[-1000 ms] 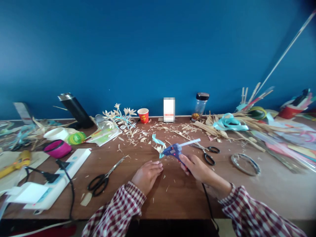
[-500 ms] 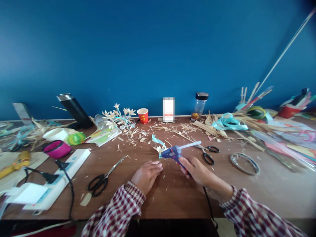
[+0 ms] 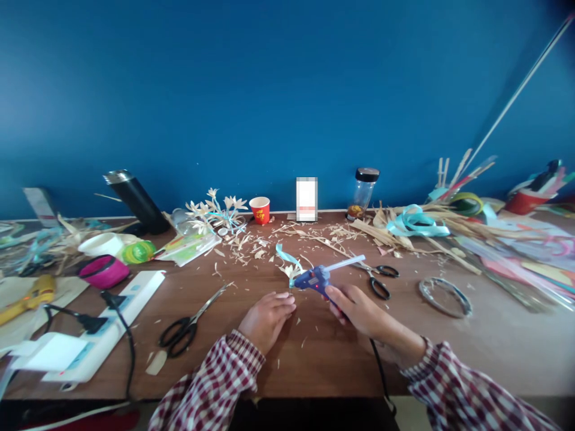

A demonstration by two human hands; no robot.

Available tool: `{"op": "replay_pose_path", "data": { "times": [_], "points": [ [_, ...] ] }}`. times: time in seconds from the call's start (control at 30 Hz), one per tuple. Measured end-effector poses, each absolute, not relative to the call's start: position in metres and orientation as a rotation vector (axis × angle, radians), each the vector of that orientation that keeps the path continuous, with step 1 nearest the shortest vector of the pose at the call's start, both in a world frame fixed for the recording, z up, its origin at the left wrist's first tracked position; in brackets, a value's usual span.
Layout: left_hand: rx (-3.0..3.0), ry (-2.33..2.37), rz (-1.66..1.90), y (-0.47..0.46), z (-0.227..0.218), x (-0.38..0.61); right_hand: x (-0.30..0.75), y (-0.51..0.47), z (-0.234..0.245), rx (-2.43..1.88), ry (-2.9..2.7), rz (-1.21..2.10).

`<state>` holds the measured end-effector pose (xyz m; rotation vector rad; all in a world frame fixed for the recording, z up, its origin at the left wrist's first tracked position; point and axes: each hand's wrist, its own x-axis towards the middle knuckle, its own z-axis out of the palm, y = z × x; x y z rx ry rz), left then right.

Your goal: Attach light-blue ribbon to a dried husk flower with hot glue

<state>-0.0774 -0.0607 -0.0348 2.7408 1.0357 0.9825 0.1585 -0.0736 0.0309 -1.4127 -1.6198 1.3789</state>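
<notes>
Largest is the desk [image 3: 314, 365], with all my work laid out on it. My right hand [image 3: 357, 305] is wrapped round the blue glue gun [image 3: 312, 278], tilted so its nozzle meets the base of a pale flower [image 3: 287, 271]. My left hand [image 3: 268, 314] rests low on the desk, fingers together and seemingly pinched on the flower's thin stem, I'd judge to steady it upright; the exact grip is hidden. So the flower sits between my hands, a light-blue ribbon [image 3: 287, 256] curling just behind it.

Around me, the white power strip [image 3: 139, 305] lies well off to the left. The gun's black cord [image 3: 380, 371] trails over the desk's near edge and could drag. One pair of scissors [image 3: 193, 321] lies near my left forearm; black-handled shears [image 3: 371, 272] crowd the space just beyond the gun. Pale shavings [image 3: 259, 254] litter the desk behind the flower.
</notes>
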Motion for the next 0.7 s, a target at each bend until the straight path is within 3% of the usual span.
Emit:
{"op": "replay_pose_path", "data": {
  "times": [0.47, 0.57, 0.7],
  "points": [
    [2.716, 1.034, 0.979, -0.058, -0.040, -0.080, 0.176, -0.082, 0.035, -1.356, -1.623, 1.355],
    [2.749, 1.044, 0.942, -0.059, -0.035, -0.081, 0.199, -0.098, 0.042, -1.428, -1.714, 1.028],
    [2.799, 1.018, 0.951, -0.060, -0.029, -0.081, 0.243, -0.119, 0.045, -1.779, -1.822, 0.265]
  ]
}}
